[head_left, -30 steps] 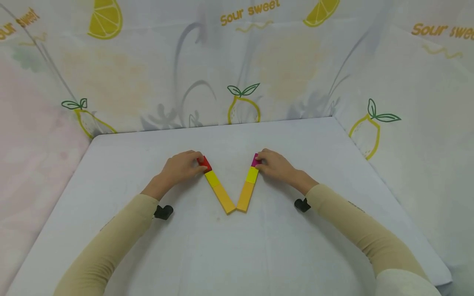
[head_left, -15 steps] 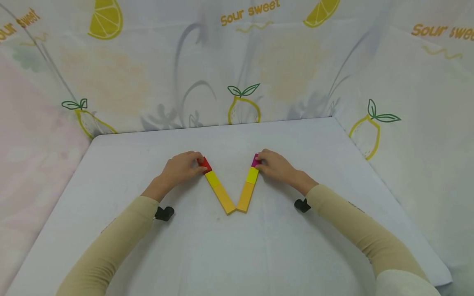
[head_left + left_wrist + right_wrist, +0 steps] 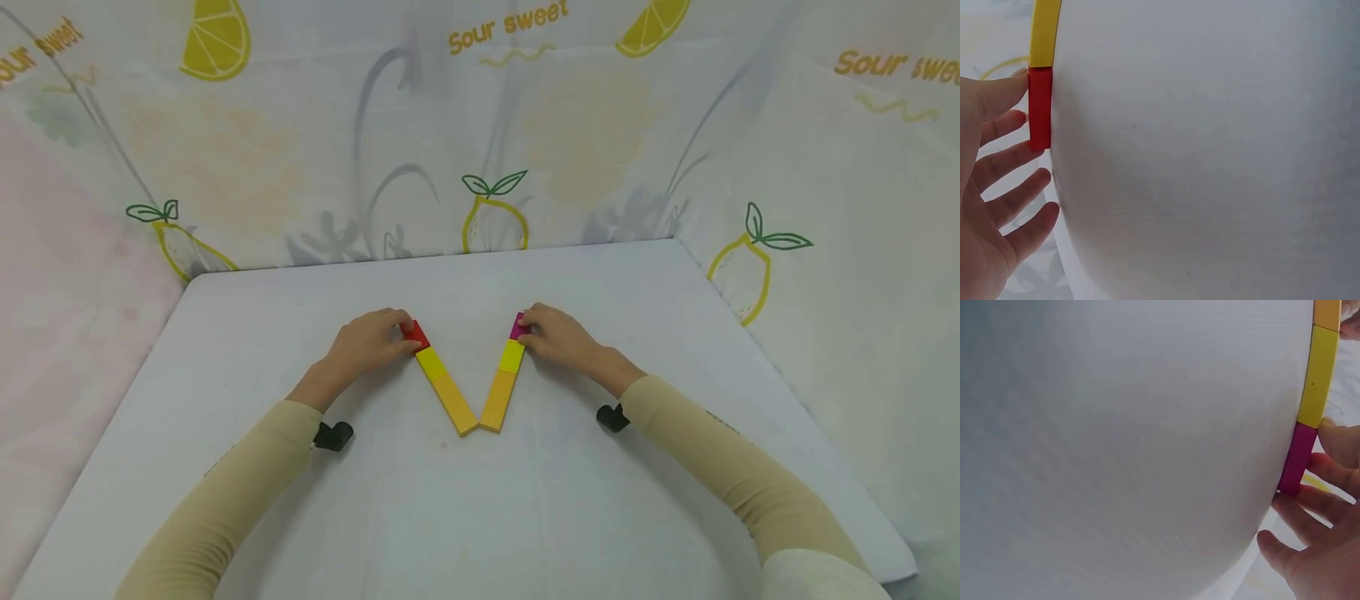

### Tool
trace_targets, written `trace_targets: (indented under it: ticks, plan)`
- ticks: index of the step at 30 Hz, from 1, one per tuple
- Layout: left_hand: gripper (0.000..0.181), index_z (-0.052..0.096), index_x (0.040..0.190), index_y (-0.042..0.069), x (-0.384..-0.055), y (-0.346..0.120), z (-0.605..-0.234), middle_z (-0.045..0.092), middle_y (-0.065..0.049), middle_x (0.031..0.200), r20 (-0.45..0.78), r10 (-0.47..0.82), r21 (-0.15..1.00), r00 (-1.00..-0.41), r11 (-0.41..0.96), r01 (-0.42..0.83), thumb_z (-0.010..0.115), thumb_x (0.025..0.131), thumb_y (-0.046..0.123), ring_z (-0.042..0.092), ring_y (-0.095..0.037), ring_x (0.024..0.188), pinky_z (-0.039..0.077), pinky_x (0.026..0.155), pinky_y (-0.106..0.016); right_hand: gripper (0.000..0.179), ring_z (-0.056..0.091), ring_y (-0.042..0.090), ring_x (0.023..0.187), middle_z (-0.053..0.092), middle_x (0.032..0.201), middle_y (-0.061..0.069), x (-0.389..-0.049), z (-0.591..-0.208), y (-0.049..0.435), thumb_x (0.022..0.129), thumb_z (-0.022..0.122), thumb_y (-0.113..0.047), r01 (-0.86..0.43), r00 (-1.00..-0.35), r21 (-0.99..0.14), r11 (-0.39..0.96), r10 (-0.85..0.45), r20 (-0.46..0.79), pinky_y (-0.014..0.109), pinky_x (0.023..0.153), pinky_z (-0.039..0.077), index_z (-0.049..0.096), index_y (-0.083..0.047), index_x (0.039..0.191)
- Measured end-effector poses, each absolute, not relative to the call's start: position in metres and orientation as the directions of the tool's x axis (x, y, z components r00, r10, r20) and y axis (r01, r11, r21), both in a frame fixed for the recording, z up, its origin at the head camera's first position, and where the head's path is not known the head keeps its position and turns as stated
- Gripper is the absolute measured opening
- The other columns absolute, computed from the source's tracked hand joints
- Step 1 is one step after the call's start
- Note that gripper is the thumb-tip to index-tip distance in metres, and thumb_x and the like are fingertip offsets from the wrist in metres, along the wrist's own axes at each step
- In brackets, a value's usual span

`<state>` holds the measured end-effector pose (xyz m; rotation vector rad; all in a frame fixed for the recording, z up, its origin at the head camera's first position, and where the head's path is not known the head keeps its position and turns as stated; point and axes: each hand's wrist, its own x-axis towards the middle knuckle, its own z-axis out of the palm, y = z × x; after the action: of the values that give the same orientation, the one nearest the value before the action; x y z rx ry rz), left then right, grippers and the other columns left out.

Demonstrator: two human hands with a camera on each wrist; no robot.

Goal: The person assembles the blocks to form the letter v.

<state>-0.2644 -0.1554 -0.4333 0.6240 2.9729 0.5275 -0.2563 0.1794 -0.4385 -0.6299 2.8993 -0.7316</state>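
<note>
Two rows of flat blocks form a V on the white table. In the left row, a red block (image 3: 418, 337) sits at the far end, then a yellow block (image 3: 431, 364) and a longer orange block (image 3: 454, 405). The right row has a magenta block (image 3: 517, 327), a yellow block (image 3: 512, 357) and a longer orange block (image 3: 497, 402). Both orange ends touch at the near point. My left hand (image 3: 367, 342) pinches the red block from its outer side between thumb and fingers. With thumb and fingertips, my right hand (image 3: 561, 336) pinches the magenta block likewise.
The white table (image 3: 480, 517) extends around the V. A lemon-printed cloth (image 3: 585, 125) hangs behind and at the sides. Black wrist devices show under the left sleeve (image 3: 333, 436) and the right sleeve (image 3: 612, 417).
</note>
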Motion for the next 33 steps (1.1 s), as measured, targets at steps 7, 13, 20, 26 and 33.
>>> trace_targets:
  ticks: [7,13,20,26,33]
  plan:
    - [0.029,0.065,0.109,0.018,-0.2622,-0.1546,-0.4326,0.069,-0.002,0.108,0.017,0.405,0.344,-0.914,0.856,0.385,0.071,0.091,0.040,0.058,-0.021,0.089,0.052,0.079,-0.038,0.031,0.058,0.023,0.100,0.065,0.114,0.010,-0.2551,-0.4372,0.1783,0.096,0.065,-0.019,-0.358,-0.915,-0.472,0.805,-0.402,0.008,0.038,0.097,0.052,0.066,-0.002,0.122]
    - [0.028,0.065,0.107,0.018,-0.2620,-0.1548,-0.4341,0.069,-0.003,0.107,0.022,0.400,0.343,-0.916,0.858,0.382,0.071,0.091,0.040,0.058,-0.022,0.088,0.052,0.078,-0.038,0.031,0.058,0.023,0.099,0.065,0.114,0.009,-0.2551,-0.4383,0.1777,0.096,0.065,-0.020,-0.355,-0.917,-0.471,0.807,-0.400,0.007,0.038,0.096,0.052,0.066,-0.003,0.122]
    - [0.026,0.065,0.104,0.019,-0.2621,-0.1556,-0.4345,0.068,-0.002,0.105,0.028,0.395,0.349,-0.918,0.857,0.379,0.070,0.091,0.040,0.057,-0.021,0.087,0.051,0.075,-0.036,0.032,0.058,0.023,0.099,0.065,0.114,0.009,-0.2556,-0.4388,0.1775,0.096,0.065,-0.021,-0.360,-0.916,-0.460,0.811,-0.400,0.012,0.037,0.095,0.052,0.066,-0.003,0.122]
    - [0.025,0.064,0.102,0.020,-0.2620,-0.1555,-0.4362,0.067,-0.001,0.103,0.029,0.388,0.349,-0.921,0.859,0.374,0.070,0.091,0.041,0.057,-0.020,0.085,0.050,0.073,-0.035,0.032,0.058,0.023,0.099,0.065,0.114,0.009,-0.2560,-0.4395,0.1774,0.096,0.065,-0.020,-0.356,-0.918,-0.463,0.812,-0.397,0.009,0.037,0.096,0.052,0.066,-0.003,0.123]
    - [0.024,0.064,0.101,0.020,-0.2604,-0.1552,-0.4377,0.066,-0.003,0.114,0.030,0.376,0.359,-0.926,0.861,0.361,0.069,0.091,0.041,0.059,-0.023,0.092,0.053,0.077,-0.039,0.033,0.058,0.023,0.100,0.065,0.115,0.010,-0.2556,-0.4386,0.1775,0.096,0.065,-0.021,-0.356,-0.917,-0.467,0.809,-0.400,0.006,0.038,0.096,0.052,0.065,-0.003,0.124]
